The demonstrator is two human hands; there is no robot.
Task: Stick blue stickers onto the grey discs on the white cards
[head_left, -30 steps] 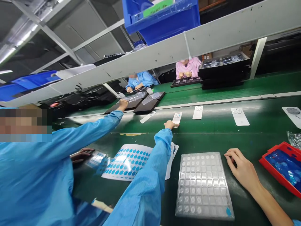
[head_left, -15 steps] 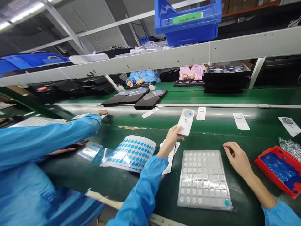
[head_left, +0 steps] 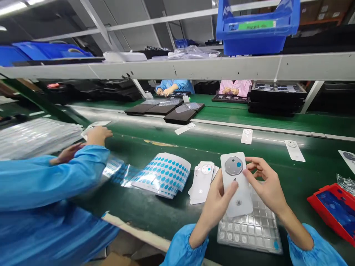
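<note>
My left hand (head_left: 219, 199) grips a white phone back cover (head_left: 240, 201) by its left edge, thumb on its face. The cover is tilted up towards me, with a grey round camera area (head_left: 231, 166) and a blue dot near that circle's right side. My right hand (head_left: 264, 183) pinches the upper right edge, thumb tip close to the blue dot. Beneath lies a clear plastic tray (head_left: 251, 236) with small square pockets, partly hidden by the cover; a blue drop-shaped sticker (head_left: 276, 244) is at its lower right corner. Left of my hands is a small pile of white covers (head_left: 201, 186).
Sheets of blue drop stickers (head_left: 163, 173) lie left of the pile. A co-worker's blue sleeve (head_left: 69, 177) reaches in at left, by stacked clear trays (head_left: 39, 135). A red bin (head_left: 332, 210) stands right. Single covers (head_left: 294, 150) lie along the green belt; a shelf beam (head_left: 177, 70) crosses above.
My left hand has brought the cover nearer, over the clear tray. My right hand has come off the table up to the cover's edge. At left the co-worker's arm has moved.
</note>
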